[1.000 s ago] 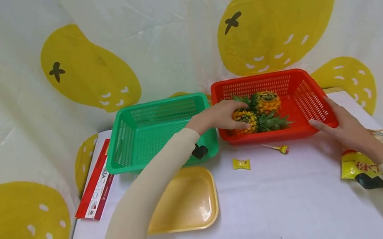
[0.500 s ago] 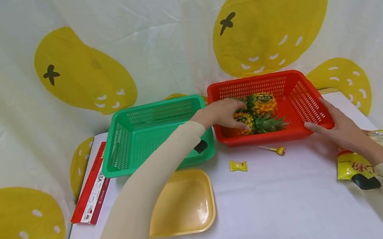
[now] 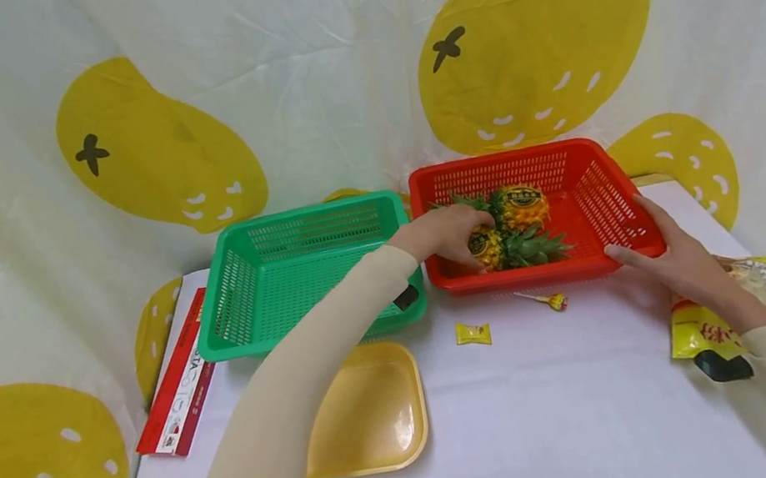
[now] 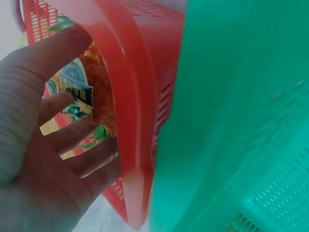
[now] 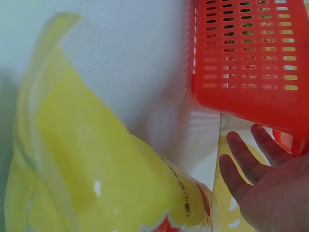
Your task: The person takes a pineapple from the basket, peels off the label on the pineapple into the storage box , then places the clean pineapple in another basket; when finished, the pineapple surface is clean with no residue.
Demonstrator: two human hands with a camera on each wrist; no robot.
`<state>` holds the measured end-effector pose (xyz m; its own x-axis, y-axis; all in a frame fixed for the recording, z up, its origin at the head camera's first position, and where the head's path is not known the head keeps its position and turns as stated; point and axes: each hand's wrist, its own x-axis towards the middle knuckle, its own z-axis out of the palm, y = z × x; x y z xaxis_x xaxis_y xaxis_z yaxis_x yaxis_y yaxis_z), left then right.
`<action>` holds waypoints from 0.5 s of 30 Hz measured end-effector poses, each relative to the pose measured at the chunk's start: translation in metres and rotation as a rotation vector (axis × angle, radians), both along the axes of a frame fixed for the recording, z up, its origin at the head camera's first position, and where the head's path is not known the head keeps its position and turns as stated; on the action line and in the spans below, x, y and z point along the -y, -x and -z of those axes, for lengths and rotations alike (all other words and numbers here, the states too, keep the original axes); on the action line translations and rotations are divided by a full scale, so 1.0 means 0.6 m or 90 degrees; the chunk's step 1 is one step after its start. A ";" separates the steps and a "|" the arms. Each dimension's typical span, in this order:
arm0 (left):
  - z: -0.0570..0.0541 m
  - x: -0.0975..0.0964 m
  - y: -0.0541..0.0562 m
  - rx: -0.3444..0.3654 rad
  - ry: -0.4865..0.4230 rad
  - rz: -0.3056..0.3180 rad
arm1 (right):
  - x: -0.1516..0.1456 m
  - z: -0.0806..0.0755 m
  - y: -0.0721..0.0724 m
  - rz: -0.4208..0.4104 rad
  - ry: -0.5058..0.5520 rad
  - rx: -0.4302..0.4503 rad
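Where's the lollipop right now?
In the head view, the lollipop lies on the table, in front of the red basket and right of the small yellow packet.

white fruit-print curtain (image 3: 321, 97) behind white table (image 3: 536, 425)

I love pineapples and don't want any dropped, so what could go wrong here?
The near pineapple could slip from the left hand; how firm the hold is doesn't show. Its leaves might also snag on the far pineapple, which lies close beside it. And if the red basket gets pulled forward, it could bump the lollipop lying just in front.
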<state>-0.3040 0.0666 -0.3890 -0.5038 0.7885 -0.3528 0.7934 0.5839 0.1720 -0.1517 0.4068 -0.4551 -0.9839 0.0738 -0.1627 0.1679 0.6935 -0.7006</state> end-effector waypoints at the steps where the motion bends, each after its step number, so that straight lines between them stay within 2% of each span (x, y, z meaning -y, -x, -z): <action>1: 0.000 -0.001 0.000 -0.003 0.005 -0.004 | 0.001 -0.001 0.000 0.002 0.001 -0.001; 11: 0.002 -0.007 -0.001 -0.008 0.045 -0.016 | 0.003 -0.002 -0.001 0.006 0.005 -0.003; 15: 0.004 -0.007 -0.003 0.009 0.032 -0.026 | 0.004 -0.001 -0.001 0.006 0.004 -0.003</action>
